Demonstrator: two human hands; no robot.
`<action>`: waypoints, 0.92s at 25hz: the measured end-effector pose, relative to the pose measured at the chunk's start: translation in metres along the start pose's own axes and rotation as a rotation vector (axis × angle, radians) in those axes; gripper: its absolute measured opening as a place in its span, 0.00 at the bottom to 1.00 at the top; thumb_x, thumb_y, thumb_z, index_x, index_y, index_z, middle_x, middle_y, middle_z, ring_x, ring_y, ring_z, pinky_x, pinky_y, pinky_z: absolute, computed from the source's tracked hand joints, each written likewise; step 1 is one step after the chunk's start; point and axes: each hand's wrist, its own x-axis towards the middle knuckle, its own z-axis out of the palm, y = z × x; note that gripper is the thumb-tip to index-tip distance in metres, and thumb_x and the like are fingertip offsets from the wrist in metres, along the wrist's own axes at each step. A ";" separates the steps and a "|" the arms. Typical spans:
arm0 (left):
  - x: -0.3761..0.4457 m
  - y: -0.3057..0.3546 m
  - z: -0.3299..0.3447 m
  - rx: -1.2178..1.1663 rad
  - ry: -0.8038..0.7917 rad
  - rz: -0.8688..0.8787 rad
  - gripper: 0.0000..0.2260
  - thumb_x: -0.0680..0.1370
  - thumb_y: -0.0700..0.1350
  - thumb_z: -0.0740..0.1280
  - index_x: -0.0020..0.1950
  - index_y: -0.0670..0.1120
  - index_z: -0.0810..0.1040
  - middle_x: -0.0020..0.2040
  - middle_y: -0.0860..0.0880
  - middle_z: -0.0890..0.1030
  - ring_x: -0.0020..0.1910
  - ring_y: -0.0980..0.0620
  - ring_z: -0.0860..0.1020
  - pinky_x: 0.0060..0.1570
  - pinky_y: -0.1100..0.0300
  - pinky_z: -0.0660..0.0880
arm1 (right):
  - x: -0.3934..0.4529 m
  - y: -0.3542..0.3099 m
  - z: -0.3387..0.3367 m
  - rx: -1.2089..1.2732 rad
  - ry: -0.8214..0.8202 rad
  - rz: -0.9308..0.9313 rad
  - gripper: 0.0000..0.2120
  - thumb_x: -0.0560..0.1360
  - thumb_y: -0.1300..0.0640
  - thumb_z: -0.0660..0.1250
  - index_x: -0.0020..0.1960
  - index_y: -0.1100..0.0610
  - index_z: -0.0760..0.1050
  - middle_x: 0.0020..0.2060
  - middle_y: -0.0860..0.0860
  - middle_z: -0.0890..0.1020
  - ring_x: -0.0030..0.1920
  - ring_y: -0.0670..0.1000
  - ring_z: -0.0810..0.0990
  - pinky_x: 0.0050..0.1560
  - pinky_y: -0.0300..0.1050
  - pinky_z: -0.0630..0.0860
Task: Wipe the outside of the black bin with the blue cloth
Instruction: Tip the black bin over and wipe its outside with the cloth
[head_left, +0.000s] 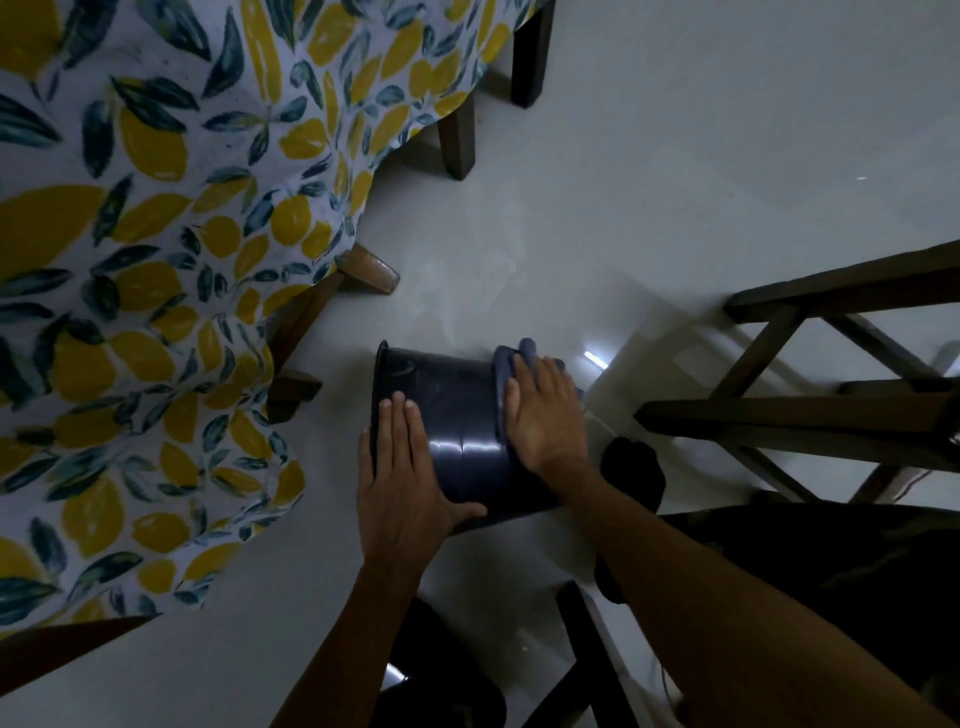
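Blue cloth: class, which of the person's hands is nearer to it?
Right. The right hand presses flat on the blue cloth over the black bin; the left hand rests on bare plastic, apart from it.

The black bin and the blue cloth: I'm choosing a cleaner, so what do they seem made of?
The round black bin looks like smooth glossy plastic, going by the sharp light streaks on its wall. The blue cloth under the right hand bunches in soft matte folds, possibly microfibre.

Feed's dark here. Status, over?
Left hand flat, steadying black bin on its side. Right hand pressing blue cloth on it. Nothing blocking.
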 end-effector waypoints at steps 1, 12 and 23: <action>0.001 0.000 0.000 0.004 -0.003 0.007 0.74 0.52 0.80 0.71 0.81 0.39 0.41 0.83 0.38 0.47 0.82 0.41 0.48 0.78 0.43 0.52 | -0.019 0.014 0.001 -0.013 0.029 0.001 0.28 0.85 0.48 0.45 0.78 0.61 0.65 0.78 0.61 0.66 0.78 0.62 0.63 0.78 0.59 0.59; 0.001 -0.005 0.002 0.051 0.060 0.036 0.63 0.63 0.79 0.63 0.81 0.37 0.46 0.81 0.35 0.52 0.81 0.38 0.52 0.78 0.38 0.53 | -0.012 -0.066 0.017 -0.041 -0.119 -0.454 0.26 0.86 0.46 0.45 0.82 0.52 0.55 0.81 0.55 0.58 0.81 0.56 0.55 0.81 0.56 0.48; -0.035 0.003 0.018 -0.075 0.056 0.028 0.66 0.57 0.78 0.72 0.81 0.39 0.55 0.82 0.39 0.51 0.81 0.39 0.53 0.75 0.36 0.59 | -0.014 0.039 0.003 0.383 -0.040 0.380 0.23 0.85 0.42 0.48 0.73 0.52 0.67 0.66 0.59 0.77 0.63 0.63 0.77 0.65 0.56 0.73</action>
